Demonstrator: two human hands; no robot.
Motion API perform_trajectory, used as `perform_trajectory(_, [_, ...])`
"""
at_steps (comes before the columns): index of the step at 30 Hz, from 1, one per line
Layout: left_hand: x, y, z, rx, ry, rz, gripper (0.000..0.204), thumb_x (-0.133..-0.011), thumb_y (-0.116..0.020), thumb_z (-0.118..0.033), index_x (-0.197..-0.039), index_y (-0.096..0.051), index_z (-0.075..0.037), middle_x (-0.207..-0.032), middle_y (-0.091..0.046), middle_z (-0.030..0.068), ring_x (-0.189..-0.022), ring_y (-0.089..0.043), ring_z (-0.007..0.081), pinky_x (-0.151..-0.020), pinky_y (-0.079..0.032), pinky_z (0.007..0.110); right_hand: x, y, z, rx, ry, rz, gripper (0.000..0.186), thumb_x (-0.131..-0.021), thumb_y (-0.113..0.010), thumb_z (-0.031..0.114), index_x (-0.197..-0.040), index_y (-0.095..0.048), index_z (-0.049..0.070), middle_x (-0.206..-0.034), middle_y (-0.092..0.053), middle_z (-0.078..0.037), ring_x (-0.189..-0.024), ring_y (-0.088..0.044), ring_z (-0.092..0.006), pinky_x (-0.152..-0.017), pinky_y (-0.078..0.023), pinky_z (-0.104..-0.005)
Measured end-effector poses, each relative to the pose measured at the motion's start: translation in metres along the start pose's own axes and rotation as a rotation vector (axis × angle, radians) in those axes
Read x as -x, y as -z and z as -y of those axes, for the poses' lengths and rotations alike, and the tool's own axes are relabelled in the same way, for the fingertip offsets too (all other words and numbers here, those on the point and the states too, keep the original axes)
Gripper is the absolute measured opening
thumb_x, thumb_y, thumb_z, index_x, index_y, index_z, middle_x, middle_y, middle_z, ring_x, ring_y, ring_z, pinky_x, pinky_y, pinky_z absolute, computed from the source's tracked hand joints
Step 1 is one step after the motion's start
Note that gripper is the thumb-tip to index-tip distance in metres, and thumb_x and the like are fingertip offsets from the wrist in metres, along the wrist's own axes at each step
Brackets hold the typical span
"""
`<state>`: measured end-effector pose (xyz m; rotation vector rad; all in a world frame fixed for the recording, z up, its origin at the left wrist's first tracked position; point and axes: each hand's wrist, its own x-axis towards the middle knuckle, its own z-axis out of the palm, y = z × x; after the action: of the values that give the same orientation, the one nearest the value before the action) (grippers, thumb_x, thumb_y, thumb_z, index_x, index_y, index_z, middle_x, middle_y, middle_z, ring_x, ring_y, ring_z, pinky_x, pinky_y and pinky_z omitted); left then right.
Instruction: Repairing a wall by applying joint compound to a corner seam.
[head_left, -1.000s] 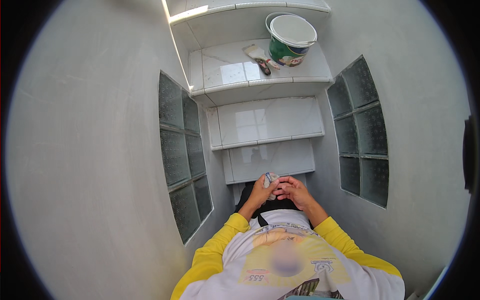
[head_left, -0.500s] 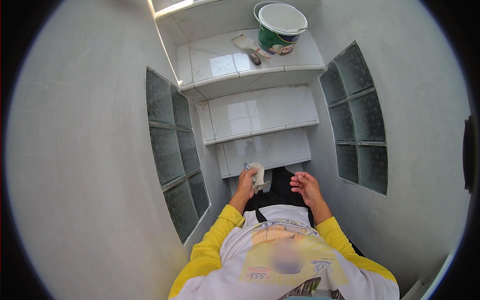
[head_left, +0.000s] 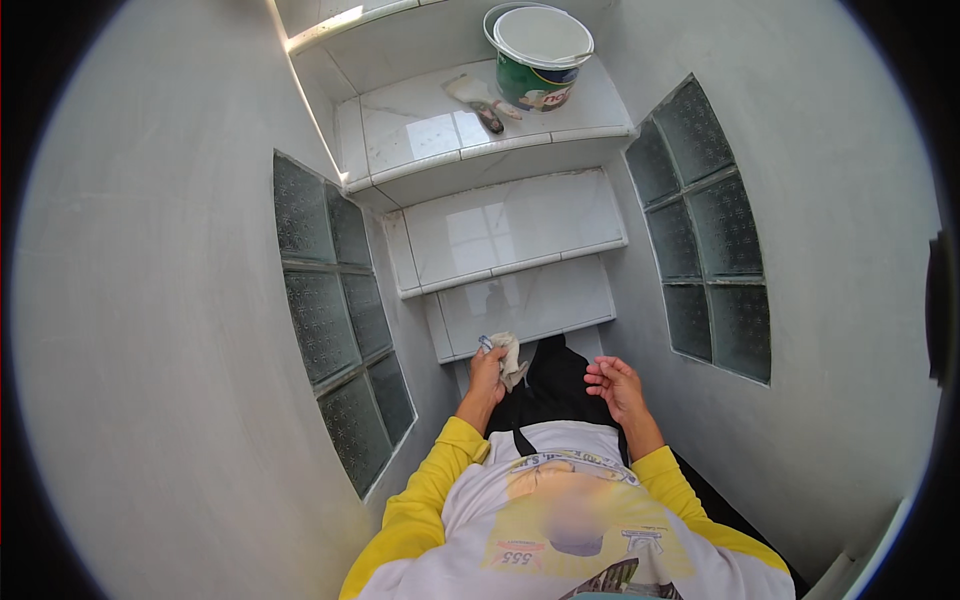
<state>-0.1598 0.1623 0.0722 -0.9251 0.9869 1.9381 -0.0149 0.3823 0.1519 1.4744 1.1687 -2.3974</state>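
My left hand [head_left: 487,375] is closed on a crumpled pale cloth [head_left: 509,356], with a small blue-tipped thing showing at its top; what that is I cannot tell. It hovers just in front of the lowest white tiled step [head_left: 520,305]. My right hand [head_left: 615,385] is apart from it to the right, palm up, fingers loosely curled and holding nothing. Both yellow sleeves come in from the lower edge.
White tiled steps rise ahead. On the upper step [head_left: 420,135] stand a green bucket with a white lid [head_left: 540,60] and a dirty brush or trowel [head_left: 483,103]. Glass-block panels sit in the left wall [head_left: 335,310] and the right wall [head_left: 710,230], close on both sides.
My hands were together in front of me; they have parted. The left keeps the cloth and has moved left toward the bottom step, the right has drawn back empty.
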Motion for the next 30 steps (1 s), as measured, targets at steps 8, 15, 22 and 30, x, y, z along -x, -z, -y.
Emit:
perform_trajectory(8, [-0.008,0.008,0.019,0.005,0.029,-0.001,0.028,-0.088,-0.054,0.001,-0.116,-0.055,-0.001,-0.101,-0.067,0.0126,-0.085,-0.069,0.0273,-0.075,-0.061,0.049,-0.004,0.006,-0.003,0.039,-0.057,-0.043,0.014,-0.1,-0.055,0.012,-0.11,-0.061,0.004,-0.096,-0.07,-0.01,-0.081,-0.07,-0.019,-0.066,-0.06,-0.0327])
perform_trajectory(15, [-0.018,0.005,0.014,0.134,-0.007,0.078,0.031,-0.09,-0.055,-0.002,-0.121,-0.055,0.0,-0.107,-0.068,0.0132,-0.09,-0.07,0.0282,-0.08,-0.06,0.044,-0.016,0.003,-0.003,0.186,-0.044,-0.039,0.017,-0.099,-0.056,0.013,-0.112,-0.061,0.004,-0.098,-0.069,-0.008,-0.081,-0.069,-0.016,-0.067,-0.058,-0.0295])
perform_trajectory(22, [0.006,-0.039,0.003,0.112,0.039,0.168,0.033,-0.09,-0.056,-0.002,-0.124,-0.054,0.0,-0.115,-0.066,0.0121,-0.1,-0.068,0.0252,-0.085,-0.059,0.039,-0.015,-0.009,0.003,0.438,0.035,-0.001,0.021,-0.099,-0.058,0.016,-0.115,-0.062,0.002,-0.097,-0.069,-0.007,-0.079,-0.067,-0.0126,-0.064,-0.054,-0.0245])
perform_trajectory(30, [0.0,-0.032,0.018,-0.238,-0.111,0.072,0.03,-0.089,-0.057,0.0,-0.119,-0.06,-0.001,-0.107,-0.066,0.0066,-0.095,-0.065,0.0171,-0.082,-0.054,0.03,-0.026,0.009,0.003,0.461,-0.081,0.056,0.021,-0.1,-0.058,0.014,-0.116,-0.061,0.002,-0.095,-0.069,-0.007,-0.077,-0.065,-0.0122,-0.064,-0.055,-0.025])
